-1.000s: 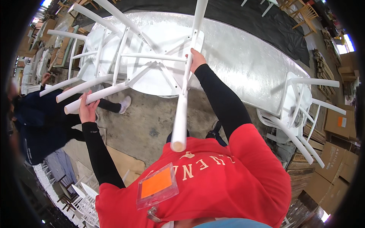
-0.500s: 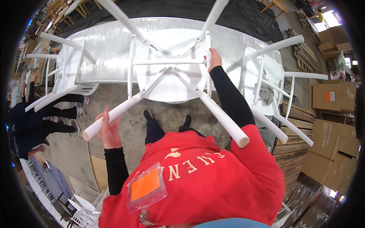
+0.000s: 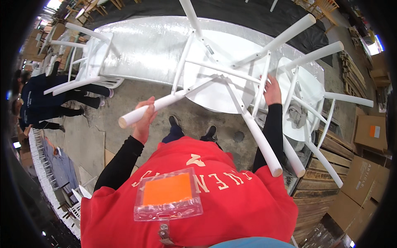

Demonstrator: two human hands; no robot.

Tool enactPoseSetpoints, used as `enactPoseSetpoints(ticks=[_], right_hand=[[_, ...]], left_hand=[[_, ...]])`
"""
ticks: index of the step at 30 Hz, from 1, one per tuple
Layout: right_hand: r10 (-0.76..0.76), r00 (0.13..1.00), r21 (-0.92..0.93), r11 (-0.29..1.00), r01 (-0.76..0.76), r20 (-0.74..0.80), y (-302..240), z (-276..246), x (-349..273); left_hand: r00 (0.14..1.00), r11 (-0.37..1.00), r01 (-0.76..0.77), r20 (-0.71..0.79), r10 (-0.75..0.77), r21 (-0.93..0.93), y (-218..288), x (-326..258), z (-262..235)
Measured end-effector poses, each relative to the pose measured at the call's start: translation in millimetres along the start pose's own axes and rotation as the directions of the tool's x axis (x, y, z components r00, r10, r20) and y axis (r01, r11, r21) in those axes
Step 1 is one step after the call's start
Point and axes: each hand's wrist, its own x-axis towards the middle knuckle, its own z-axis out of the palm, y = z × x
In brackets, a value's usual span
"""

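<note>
A white wooden chair (image 3: 225,47) lies upside down on the plastic-wrapped table, its seat's underside and cross braces showing and its legs sticking out. My left hand (image 3: 144,122) is closed around its near left leg, a little in from the leg's end. On the other side, my right hand (image 3: 273,91) has its fingers curled at the side rail between two legs. The chair is tilted toward a second upturned white chair (image 3: 312,89) at the right, and their legs look close together. A grey cloth (image 3: 297,115) lies on that second chair's underside.
A third upturned white chair (image 3: 96,51) sits at the left end of the wrapped table (image 3: 142,49). Two people (image 3: 39,97) stand beyond it. Wooden slats (image 3: 318,186) and cardboard boxes (image 3: 364,177) are stacked at the right. More chairs stand at the lower left.
The middle chair has turned clockwise and shifted right, closer to the right-hand chair. Both my hands have moved along with it, still at the leg and the rail. The view has shifted slightly.
</note>
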Motion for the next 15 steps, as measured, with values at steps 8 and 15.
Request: enactPoseSetpoints(ticks=[8, 15], right_hand=[[0.012, 0.886, 0.216, 0.971, 0.1, -0.463, 161.6, -21.3, -91.3], [0.122, 0.765, -0.463, 0.732, -0.5, -0.632, 185.1, -67.8, -234.6]], left_hand=[[0.959, 0.903, -0.274, 0.159, 0.233, 0.33, 1.3, 24.4, -19.7], [0.905, 0.868, -0.389, 0.306, 0.297, 0.308, -9.6, 30.0, -19.2]])
